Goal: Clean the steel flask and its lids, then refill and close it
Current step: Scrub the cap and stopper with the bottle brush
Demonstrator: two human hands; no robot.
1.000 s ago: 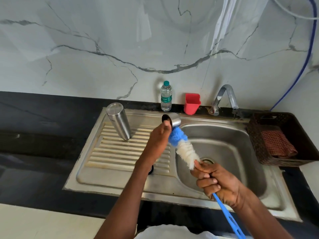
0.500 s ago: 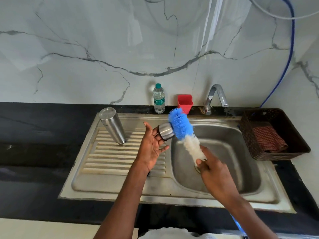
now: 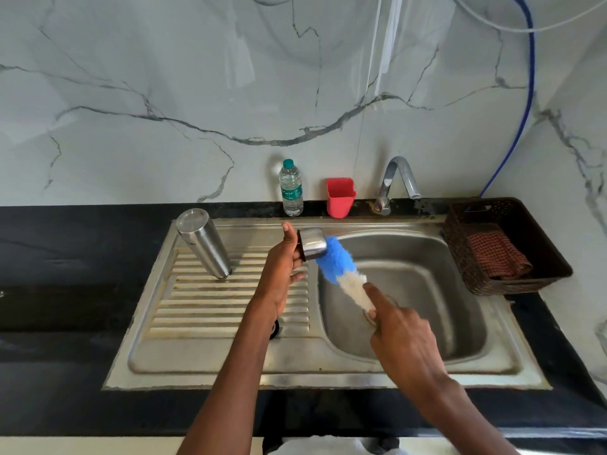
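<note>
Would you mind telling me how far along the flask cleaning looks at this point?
Seemingly done: the tall steel flask stands inverted on the draining board, apparently washed. In hand: the left hand holds the small steel lid while the right hand works the blue-and-white bottle brush against it over the sink basin. Left: rinsing, any other lid, refilling and closing.

Your left hand (image 3: 282,261) is raised with its palm turned toward the right, thumb pointing up — its fingers curl round the steel lid (image 3: 312,246). Your right hand (image 3: 399,330) sits lower and to the right, back facing the camera — index finger stretched forward along the brush (image 3: 341,272), which it grips.
</note>
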